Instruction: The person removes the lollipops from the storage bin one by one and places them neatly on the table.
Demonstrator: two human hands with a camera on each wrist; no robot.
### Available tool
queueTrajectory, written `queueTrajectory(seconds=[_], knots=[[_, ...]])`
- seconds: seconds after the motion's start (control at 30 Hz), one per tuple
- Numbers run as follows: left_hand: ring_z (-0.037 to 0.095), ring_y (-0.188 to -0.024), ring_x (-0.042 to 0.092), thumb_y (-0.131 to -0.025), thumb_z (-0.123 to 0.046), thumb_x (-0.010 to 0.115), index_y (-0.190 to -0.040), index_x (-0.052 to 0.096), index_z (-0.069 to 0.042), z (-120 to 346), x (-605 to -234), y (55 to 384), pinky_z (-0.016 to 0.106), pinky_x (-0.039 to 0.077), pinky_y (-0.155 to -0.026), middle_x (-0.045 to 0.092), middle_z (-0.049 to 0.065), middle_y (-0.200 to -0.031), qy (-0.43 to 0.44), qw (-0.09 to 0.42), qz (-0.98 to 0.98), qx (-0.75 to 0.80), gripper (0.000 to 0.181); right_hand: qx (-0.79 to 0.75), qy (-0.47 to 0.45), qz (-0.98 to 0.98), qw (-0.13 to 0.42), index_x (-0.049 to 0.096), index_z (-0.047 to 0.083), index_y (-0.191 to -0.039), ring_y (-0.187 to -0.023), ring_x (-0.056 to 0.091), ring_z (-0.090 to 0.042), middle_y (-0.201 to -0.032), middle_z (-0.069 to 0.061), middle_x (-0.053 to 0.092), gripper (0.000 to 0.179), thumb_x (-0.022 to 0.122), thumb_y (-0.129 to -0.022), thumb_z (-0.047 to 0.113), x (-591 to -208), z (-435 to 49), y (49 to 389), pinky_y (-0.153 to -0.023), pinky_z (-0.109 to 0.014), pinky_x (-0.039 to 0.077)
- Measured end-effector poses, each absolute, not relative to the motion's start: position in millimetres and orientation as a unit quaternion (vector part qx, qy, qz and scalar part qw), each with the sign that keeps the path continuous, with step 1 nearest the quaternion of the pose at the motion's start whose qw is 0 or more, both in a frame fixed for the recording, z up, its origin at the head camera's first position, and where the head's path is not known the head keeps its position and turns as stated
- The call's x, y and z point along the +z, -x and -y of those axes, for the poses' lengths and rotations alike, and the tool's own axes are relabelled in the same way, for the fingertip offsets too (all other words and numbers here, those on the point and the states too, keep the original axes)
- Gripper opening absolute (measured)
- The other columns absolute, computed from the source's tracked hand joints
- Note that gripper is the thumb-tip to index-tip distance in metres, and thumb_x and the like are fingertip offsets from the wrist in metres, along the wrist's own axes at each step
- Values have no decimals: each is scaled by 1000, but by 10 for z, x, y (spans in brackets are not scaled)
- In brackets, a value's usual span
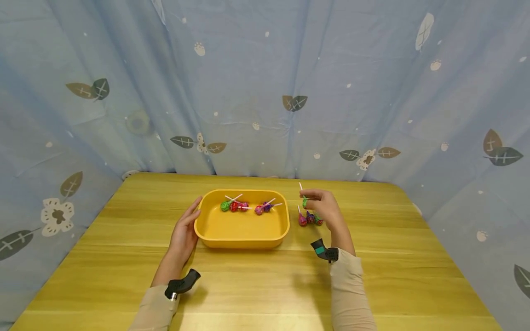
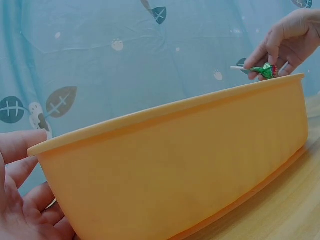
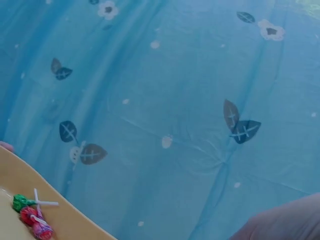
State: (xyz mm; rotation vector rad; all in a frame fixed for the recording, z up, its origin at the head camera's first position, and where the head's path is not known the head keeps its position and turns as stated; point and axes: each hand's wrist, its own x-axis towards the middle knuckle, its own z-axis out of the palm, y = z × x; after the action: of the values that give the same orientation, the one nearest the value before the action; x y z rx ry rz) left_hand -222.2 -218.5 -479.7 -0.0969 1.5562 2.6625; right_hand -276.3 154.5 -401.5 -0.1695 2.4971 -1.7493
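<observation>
A yellow plastic bin [image 1: 240, 243] stands on the table with several wrapped lollipops inside: a green one [image 1: 225, 206] and red and pink ones on the left, a pink one [image 1: 258, 210] and a purple one farther right. My left hand [image 1: 185, 232] rests against the bin's left end, its fingers touching the outer wall and rim. Right of the bin, my right hand [image 1: 325, 207] pinches a green-wrapped lollipop [image 2: 268, 71] above the table. A second white stick [image 2: 284, 66] shows beside it; whether that is held, I cannot tell. Under this hand lie a pink lollipop [image 1: 302, 219], a purple one [image 1: 310, 218] and a green-red one [image 1: 318, 220].
The wooden table [image 1: 248, 285] carries the bin near its back edge. A blue curtain [image 1: 265, 92] with leaf and flower prints hangs behind and around the table. Each wrist wears a black camera mount [image 1: 182, 284].
</observation>
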Motion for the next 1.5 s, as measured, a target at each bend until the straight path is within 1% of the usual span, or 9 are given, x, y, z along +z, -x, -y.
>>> queueTrajectory(seconds=[0.2, 0.47, 0.63, 0.73, 0.8, 0.97, 1.2, 1.4, 1.5], knots=[[16, -141, 24, -106, -22, 41, -155, 26, -21, 2194, -4801, 2218, 32, 27, -111, 16, -3, -160, 31, 29, -502, 864, 51, -559, 38, -827, 50, 58, -6, -129, -115, 55, -39, -130, -25, 55, 43, 48, -88, -12, -4029, -1614, 2773, -96, -51, 45], [16, -141, 23, -106, -21, 41, -155, 26, -21, 2194, -4797, 2223, 32, 27, -111, 15, -4, -160, 34, 30, -502, 864, 51, -553, 28, -831, 57, 51, -9, -133, -119, 49, -42, -130, -29, 52, 51, 44, -83, -17, -4067, -1753, 2780, -91, -49, 47], [15, -142, 23, -106, -21, 40, -155, 26, -21, 2185, -4804, 2214, 31, 27, -111, 15, -4, -160, 34, 32, -500, 865, 51, -544, 12, -836, 64, 48, -11, -134, -117, 49, -42, -131, -32, 49, 54, 41, -81, -18, -4108, -1827, 2786, -91, -48, 48], [16, -142, 23, -106, -21, 39, -155, 26, -21, 2183, -4805, 2211, 31, 27, -111, 15, -4, -160, 33, 31, -499, 865, 51, -537, 6, -841, 65, 49, -11, -134, -116, 50, -42, -131, -32, 50, 54, 40, -81, -18, -4111, -1859, 2786, -89, -48, 48], [16, -142, 23, -106, -21, 39, -155, 25, -21, 2185, -4804, 2211, 30, 28, -111, 15, -4, -160, 33, 31, -500, 865, 51, -531, 1, -845, 66, 50, -11, -133, -116, 51, -41, -131, -32, 50, 54, 40, -81, -19, -4112, -1879, 2783, -86, -46, 50], [16, -142, 23, -106, -22, 40, -155, 25, -21, 2185, -4794, 2210, 30, 28, -110, 14, -4, -160, 30, 32, -503, 863, 52, -520, -21, -851, 72, 52, -11, -132, -108, 52, -37, -130, -31, 50, 54, 40, -80, -19, -4131, -1922, 2783, -75, -40, 48], [16, -141, 23, -106, -22, 40, -155, 25, -20, 2186, -4788, 2208, 30, 29, -110, 15, -3, -160, 30, 30, -502, 864, 52, -506, -44, -858, 77, 55, -10, -130, -99, 52, -33, -130, -31, 51, 54, 41, -78, -18, -4173, -1984, 2797, -69, -37, 44], [16, -142, 22, -106, -22, 40, -155, 25, -20, 2187, -4797, 2225, 31, 28, -111, 14, -4, -160, 28, 29, -506, 862, 52, -492, -58, -865, 80, 56, -11, -129, -96, 54, -33, -130, -31, 51, 52, 43, -79, -16, -4219, -2029, 2806, -70, -37, 45], [16, -142, 22, -106, -22, 40, -155, 25, -20, 2192, -4799, 2226, 32, 27, -111, 14, -4, -160, 28, 28, -507, 861, 52, -474, -59, -875, 77, 58, -10, -127, -92, 51, -30, -129, -30, 53, 50, 45, -79, -15, -4259, -2045, 2806, -63, -32, 41]])
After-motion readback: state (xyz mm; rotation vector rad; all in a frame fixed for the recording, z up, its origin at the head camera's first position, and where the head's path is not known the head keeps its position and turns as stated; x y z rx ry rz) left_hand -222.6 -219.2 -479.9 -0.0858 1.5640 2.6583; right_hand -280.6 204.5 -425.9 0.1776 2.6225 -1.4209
